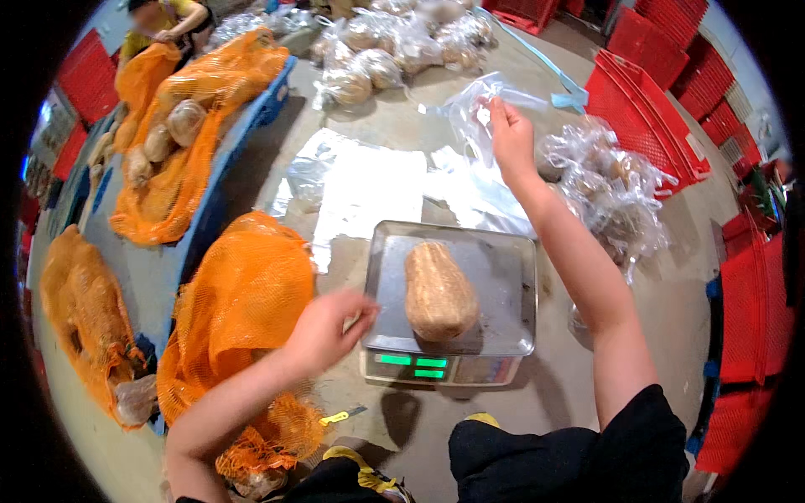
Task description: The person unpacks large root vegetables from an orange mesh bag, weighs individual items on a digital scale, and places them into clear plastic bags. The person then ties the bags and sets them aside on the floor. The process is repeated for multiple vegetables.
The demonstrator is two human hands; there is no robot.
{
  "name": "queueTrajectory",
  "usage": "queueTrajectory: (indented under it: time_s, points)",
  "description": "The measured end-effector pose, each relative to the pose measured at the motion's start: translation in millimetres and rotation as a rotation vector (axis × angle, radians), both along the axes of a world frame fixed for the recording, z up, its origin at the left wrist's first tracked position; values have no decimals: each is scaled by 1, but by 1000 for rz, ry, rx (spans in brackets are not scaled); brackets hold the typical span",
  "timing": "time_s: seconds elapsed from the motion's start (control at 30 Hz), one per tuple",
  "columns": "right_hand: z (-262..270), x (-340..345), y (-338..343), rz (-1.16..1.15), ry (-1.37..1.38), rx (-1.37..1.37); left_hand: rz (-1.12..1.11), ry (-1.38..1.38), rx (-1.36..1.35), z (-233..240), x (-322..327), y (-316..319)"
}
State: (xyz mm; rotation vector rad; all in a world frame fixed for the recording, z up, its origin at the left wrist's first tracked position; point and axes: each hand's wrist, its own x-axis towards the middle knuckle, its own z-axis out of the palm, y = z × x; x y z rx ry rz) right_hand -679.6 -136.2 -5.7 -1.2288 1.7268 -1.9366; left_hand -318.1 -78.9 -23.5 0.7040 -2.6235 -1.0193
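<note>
A tan butternut squash (439, 292) lies on the metal pan (503, 283) of a digital weighing scale (478, 370) with lit green displays. My right hand (514, 135) is raised beyond the scale, pinching a clear plastic bag (468, 110) that hangs loosely from the fingers. At the pan's left edge is my left hand (330, 330), slightly blurred, its fingers loosely curled with a gap at the thumb and no object visible in them. Behind the scale, flat plastic bags (377, 188) are spread on the floor, shining under the light.
An orange mesh sack (251, 283) stands left of the scale, near a yellow utility knife (334, 417). Bagged squashes lie at the back (383, 50) and right (604, 182). Red plastic crates (648, 119) line the right. Filled mesh sacks rest on a blue pallet (242, 148); beyond it is another person (166, 25).
</note>
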Motion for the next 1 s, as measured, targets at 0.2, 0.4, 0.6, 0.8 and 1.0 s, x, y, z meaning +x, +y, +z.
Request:
queueTrajectory:
  time_s: [0.2, 0.4, 0.6, 0.8, 1.0]
  points:
    - [24, 118, 27, 247, 322, -5, 308, 501, 711, 45, -48, -62]
    - [-1, 166, 37, 346, 314, 173, 455, 594, 1280, 19, -21, -64]
    - [-17, 192, 35, 356, 310, 152, 650, 760, 1116, -7, 5, -69]
    - [-21, 204, 34, 592, 157, 286, 630, 995, 1159, -14, 3, -68]
    - [-43, 207, 44, 731, 66, 367, 783, 815, 1263, -7, -6, -49]
